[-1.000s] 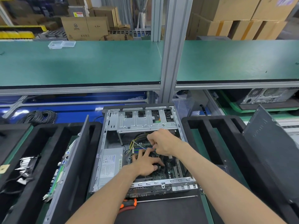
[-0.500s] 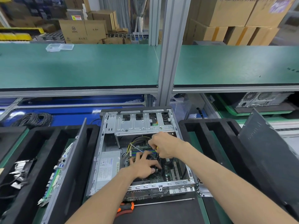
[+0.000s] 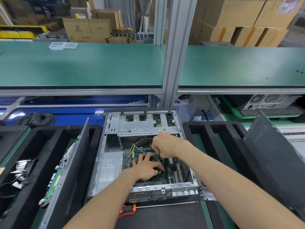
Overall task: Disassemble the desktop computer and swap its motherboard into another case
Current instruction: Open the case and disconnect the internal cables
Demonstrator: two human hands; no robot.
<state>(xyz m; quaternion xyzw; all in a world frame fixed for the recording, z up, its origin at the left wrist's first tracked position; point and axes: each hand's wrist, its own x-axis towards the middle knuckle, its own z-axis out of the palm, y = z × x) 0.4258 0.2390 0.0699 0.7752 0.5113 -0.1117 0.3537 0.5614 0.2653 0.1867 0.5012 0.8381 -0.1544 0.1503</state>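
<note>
The open desktop case [image 3: 99, 162] lies flat in front of me, with its motherboard [image 3: 173, 175] in the bottom. My left hand [image 3: 146, 169] rests palm down on the black CPU cooler fan [image 3: 154, 158], fingers spread over it. Just behind it, my right hand [image 3: 165, 147] is curled into a fist above the memory slots and grips a small tool that the fingers almost wholly hide. Yellow and black cables [image 3: 140, 141] loop beside it. A second case [image 3: 54, 176] stands on edge in the foam tray at the left.
A silver power supply [image 3: 110, 169] fills the case's left side and a drive cage [image 3: 143, 124] spans its far end. An orange-handled screwdriver [image 3: 127, 209] lies on the mat in front. A dark side panel [image 3: 272, 154] leans in the right foam tray [image 3: 206, 129]. Loose cables [image 3: 21, 171] lie far left.
My head has moved a little, shifting the view. My right hand has edged slightly toward the drive cage. My left hand stays on the cooler fan.
</note>
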